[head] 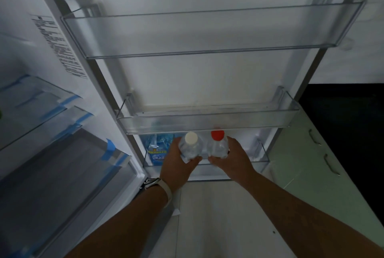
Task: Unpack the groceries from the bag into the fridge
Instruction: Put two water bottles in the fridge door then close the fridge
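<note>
I look down the inside of the open fridge door [199, 83]. My left hand [178, 164] grips a clear bottle with a white cap [191, 145]. My right hand [234, 158] grips a clear bottle with a red cap [218, 145]. Both bottles stand upright side by side, over the lowest door bin [257, 160]. A blue-labelled bottle [159, 147] stands in that bin at its left end. The grocery bag is not in view.
Two clear door bins hang above, a middle bin [207, 124] and an upper bin [199, 35]. At left, the fridge interior shows glass shelves and a drawer with blue tape [62, 153]. A pale green cabinet with handles [315, 158] stands at right.
</note>
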`<state>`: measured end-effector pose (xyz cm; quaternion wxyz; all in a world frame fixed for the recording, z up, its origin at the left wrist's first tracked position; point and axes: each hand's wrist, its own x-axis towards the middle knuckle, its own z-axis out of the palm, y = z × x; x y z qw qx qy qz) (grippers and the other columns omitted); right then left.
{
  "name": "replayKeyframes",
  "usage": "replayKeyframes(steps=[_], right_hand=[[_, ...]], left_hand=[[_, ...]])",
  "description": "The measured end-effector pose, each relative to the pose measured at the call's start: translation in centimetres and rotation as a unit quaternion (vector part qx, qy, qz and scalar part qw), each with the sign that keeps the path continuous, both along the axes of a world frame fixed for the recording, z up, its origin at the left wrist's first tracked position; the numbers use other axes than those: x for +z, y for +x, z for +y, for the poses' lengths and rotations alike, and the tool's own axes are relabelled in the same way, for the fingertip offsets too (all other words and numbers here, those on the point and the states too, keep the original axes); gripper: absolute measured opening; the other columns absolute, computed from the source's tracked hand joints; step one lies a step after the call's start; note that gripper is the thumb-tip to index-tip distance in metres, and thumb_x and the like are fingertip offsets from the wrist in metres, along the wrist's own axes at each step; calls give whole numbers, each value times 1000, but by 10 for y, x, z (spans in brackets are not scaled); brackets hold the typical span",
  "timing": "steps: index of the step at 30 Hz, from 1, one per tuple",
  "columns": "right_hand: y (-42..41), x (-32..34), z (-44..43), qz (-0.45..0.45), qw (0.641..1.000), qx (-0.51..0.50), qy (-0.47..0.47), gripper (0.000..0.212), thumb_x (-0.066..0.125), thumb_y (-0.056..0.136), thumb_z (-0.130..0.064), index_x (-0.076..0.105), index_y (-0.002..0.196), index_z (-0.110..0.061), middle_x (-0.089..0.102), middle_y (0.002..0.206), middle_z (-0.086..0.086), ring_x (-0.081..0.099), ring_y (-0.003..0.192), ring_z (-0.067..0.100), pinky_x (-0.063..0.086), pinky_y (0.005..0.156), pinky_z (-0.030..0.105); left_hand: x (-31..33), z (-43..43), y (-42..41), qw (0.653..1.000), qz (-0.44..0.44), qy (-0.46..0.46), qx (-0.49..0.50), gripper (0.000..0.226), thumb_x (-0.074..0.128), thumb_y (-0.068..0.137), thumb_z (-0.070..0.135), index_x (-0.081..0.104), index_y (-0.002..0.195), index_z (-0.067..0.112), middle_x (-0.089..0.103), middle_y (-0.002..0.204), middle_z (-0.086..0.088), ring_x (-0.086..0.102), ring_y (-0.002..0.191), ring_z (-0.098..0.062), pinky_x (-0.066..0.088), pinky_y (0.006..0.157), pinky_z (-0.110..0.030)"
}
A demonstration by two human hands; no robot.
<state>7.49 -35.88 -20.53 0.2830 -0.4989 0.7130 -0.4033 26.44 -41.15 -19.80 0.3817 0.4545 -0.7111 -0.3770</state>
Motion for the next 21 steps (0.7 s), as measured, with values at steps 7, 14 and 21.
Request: replayKeyframes(steps=[7, 14, 21], right_hand=[[-4, -2, -8, -52, 998, -14, 26, 66, 90, 65, -22, 54, 120, -21, 65, 104, 2, 66, 78, 9, 52, 55, 16], [-4, 14, -11, -85, 995, -21, 42, 55, 83, 73, -10, 47, 116, -15, 58, 101, 7, 55, 68, 0, 40, 44, 5], [-2, 14, -10, -67, 996, -31, 42, 64, 84, 74, -14, 41, 121, -21, 54, 115, 8, 55, 82, 4, 45, 50, 6]], left_hand=[[-5, -5, -15, 998, 7, 60, 28, 58, 84, 72, 20, 49, 118, 21, 63, 102, 14, 59, 93, 12, 47, 76, -6], [-3, -12, -30, 994, 0, 108, 32, 60, 82, 74, 19, 44, 120, 21, 61, 99, 12, 60, 89, 2, 50, 77, -18], [-2, -23, -28, 985, 5, 170, 17, 54, 82, 73, 19, 51, 115, 8, 68, 98, -8, 68, 91, -23, 58, 74, -29]])
